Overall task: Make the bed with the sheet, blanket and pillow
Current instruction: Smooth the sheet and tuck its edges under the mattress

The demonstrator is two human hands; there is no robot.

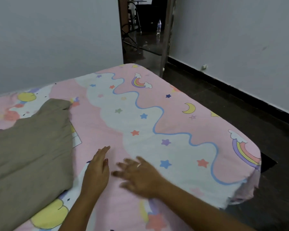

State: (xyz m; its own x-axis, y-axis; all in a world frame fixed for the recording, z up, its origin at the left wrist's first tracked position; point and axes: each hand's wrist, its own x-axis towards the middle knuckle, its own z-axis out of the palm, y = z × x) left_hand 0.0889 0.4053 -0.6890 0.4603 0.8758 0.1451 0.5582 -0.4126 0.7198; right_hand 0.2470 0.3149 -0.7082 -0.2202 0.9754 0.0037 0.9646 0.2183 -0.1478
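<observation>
A pink and white sheet (157,117) printed with stars, moons and rainbows covers the mattress up to its far end and right corner. On its left part lies a folded tan blanket (28,147). My left hand (97,169) rests flat on the sheet just right of the blanket, fingers straight and pointing away. Beside it my right hand (140,175) lies on the sheet with fingers spread; it is blurred and wears a ring. Neither hand holds anything. No pillow is in view.
A grey wall (48,39) runs along the bed's far left side. Dark floor (240,104) lies to the right of the bed. An open doorway (143,30) behind the bed's far end shows a dark room with chair legs and a bottle (158,27).
</observation>
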